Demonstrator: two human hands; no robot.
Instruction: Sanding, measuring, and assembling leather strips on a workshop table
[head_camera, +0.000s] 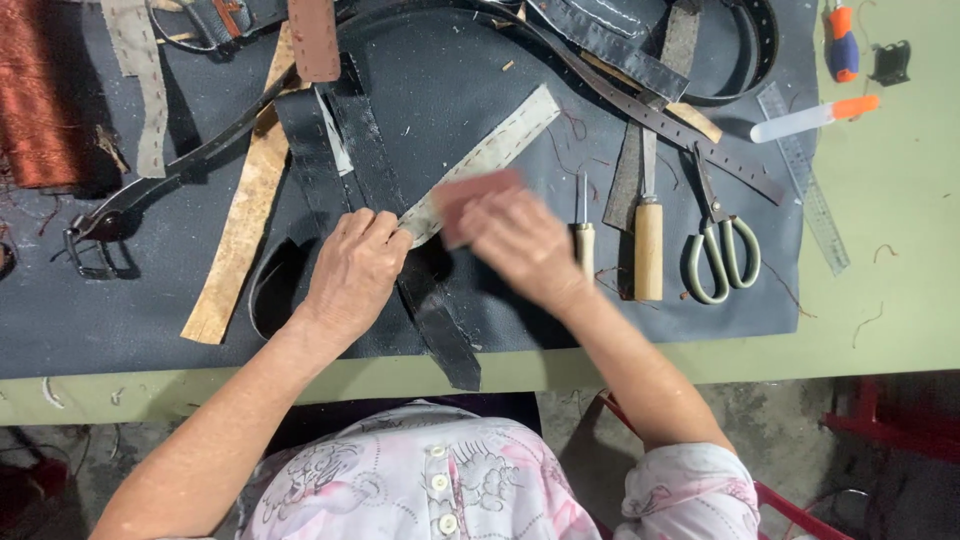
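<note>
My left hand (352, 268) presses down on the near end of a pale stitched leather strip (495, 150) that lies diagonally over black leather straps (350, 150). My right hand (522, 245) holds a small reddish-brown block (470, 195), blurred, against the same strip just right of my left fingers. Both hands rest over a dark grey mat (450, 80) on a green table (900, 250).
Right of my right hand lie an awl (583, 225), a wooden-handled file (648, 230) and pale-handled scissors (722, 250). A clear ruler (805, 180), an orange-tipped tool (815, 118), tan strips (240, 230), belts with holes and a buckle (95, 240) lie around.
</note>
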